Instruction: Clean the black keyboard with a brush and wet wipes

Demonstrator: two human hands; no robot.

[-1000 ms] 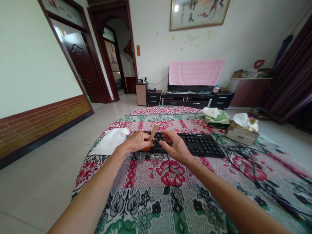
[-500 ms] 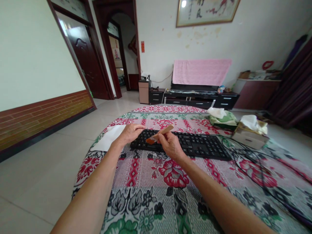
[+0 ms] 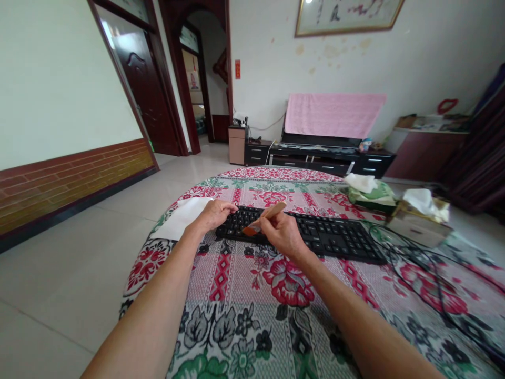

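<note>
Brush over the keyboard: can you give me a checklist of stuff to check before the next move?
1. The small wooden-handled brush with orange bristles is gripped in the right hand: ok.
2. Its bristles touch the black plastic keyboard: cannot tell.
3. The left hand rests on the keyboard's left end: ok.
4. The keyboard lies flat on the floral tablecloth: ok.
5. The black cable lies apart from both hands: ok.

A home living room, shown by the low black television cabinet (image 3: pixel 315 160) at twelve o'clock under a draped pink cloth (image 3: pixel 333 115), the framed calligraphy painting (image 3: pixel 347 16) above, dark wooden panelled doors (image 3: pixel 138 100) at ten o'clock, and a flowered red-and-green tablecloth (image 3: pixel 252 326).
</note>
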